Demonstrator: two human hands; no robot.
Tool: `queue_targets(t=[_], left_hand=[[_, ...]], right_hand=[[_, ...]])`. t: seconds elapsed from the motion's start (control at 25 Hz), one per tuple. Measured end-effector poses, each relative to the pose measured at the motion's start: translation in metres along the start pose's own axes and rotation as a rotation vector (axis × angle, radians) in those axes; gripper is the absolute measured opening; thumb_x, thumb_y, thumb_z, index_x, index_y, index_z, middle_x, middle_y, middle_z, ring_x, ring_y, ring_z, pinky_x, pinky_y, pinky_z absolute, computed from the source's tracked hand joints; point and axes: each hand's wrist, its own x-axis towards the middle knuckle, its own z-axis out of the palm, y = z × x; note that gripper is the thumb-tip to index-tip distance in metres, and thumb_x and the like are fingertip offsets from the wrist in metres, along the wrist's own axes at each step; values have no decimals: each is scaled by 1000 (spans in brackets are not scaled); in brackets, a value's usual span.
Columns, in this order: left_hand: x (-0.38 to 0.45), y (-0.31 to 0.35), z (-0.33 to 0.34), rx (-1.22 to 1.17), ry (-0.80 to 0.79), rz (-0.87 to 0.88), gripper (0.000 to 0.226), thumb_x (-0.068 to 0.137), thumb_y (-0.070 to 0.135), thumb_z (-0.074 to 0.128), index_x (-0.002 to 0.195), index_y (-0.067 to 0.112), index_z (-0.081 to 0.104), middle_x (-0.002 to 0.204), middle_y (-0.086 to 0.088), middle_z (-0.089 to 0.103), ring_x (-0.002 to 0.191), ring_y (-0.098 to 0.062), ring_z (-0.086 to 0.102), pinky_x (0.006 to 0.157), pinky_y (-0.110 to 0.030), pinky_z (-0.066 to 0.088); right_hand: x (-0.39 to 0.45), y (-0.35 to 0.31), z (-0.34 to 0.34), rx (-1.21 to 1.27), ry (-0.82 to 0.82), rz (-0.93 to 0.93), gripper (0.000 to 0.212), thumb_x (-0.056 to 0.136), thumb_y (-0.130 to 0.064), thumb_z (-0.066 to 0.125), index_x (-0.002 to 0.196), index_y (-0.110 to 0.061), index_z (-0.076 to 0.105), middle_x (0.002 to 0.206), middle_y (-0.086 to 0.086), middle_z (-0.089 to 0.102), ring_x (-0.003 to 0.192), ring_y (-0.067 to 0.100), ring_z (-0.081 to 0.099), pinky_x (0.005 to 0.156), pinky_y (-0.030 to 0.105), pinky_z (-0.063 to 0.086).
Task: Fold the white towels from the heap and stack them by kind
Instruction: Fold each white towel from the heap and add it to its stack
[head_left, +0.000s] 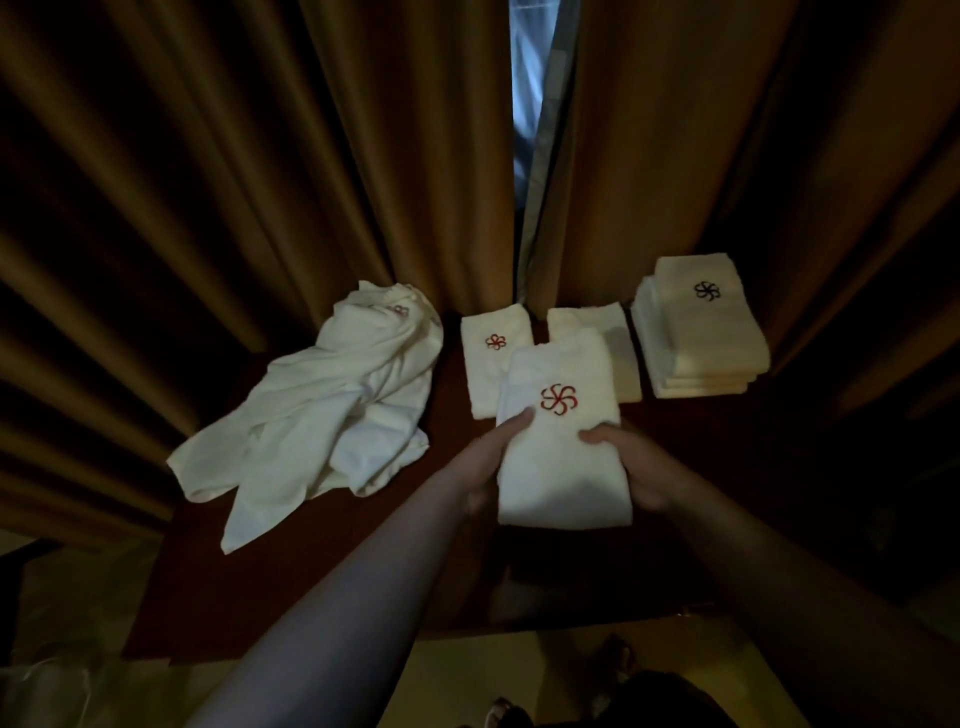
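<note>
Both hands — left (480, 467), right (636, 467) — grip 1 folded white towel (563, 457), red pinwheel emblem up, above the dark bench (322, 587) — right of the crumpled heap (322, 410).

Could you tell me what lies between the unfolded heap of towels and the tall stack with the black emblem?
In the head view, between the heap and the black-emblem stack lie a folded red-emblem towel, a plain folded towel, and the red-emblem towel held in both hands.
</note>
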Motion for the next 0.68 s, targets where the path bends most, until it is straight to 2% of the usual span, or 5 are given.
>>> queue_targets(t=[0.12, 0.28, 0.4, 0.52, 0.68], left_hand=[[9, 0, -7, 70, 108, 114, 49, 83, 33, 73, 124, 10, 62, 112, -9, 71, 103, -26, 68, 95, -44, 52], [32, 9, -6, 106, 117, 216, 42, 85, 30, 65, 125, 22, 59, 115, -5, 70, 106, -26, 66, 95, -46, 51], [56, 23, 4, 225, 107, 261, 55, 74, 49, 71, 124, 28, 59, 114, 1, 70, 107, -22, 66, 97, -45, 51], [86, 38, 15, 383, 166, 285, 67, 70, 59, 75, 126, 28, 57, 117, 5, 68, 107, -17, 65, 97, -42, 51], [125, 64, 37, 477, 227, 298, 32, 92, 34, 61, 122, 25, 51, 113, 11, 61, 100, -7, 58, 88, -26, 43]], right_hand=[[9, 2, 12, -49, 77, -23, 44, 81, -7, 64, 125, -9, 57, 110, 12, 70, 103, 28, 65, 85, 39, 52], [29, -10, 20, -109, 226, -43, 46, 87, -55, 57, 113, -18, 63, 105, 3, 70, 98, 22, 65, 92, 37, 48], [53, -24, 15, -166, 307, -121, 40, 93, -53, 48, 114, -21, 59, 99, -2, 64, 91, 17, 60, 85, 31, 43], [81, -45, 1, -175, 318, -99, 41, 89, -50, 57, 118, -20, 59, 107, 1, 63, 99, 20, 59, 88, 33, 45], [122, -68, -32, -298, 322, -141, 61, 80, -51, 67, 130, -20, 51, 122, 4, 61, 105, 22, 59, 94, 42, 49]])
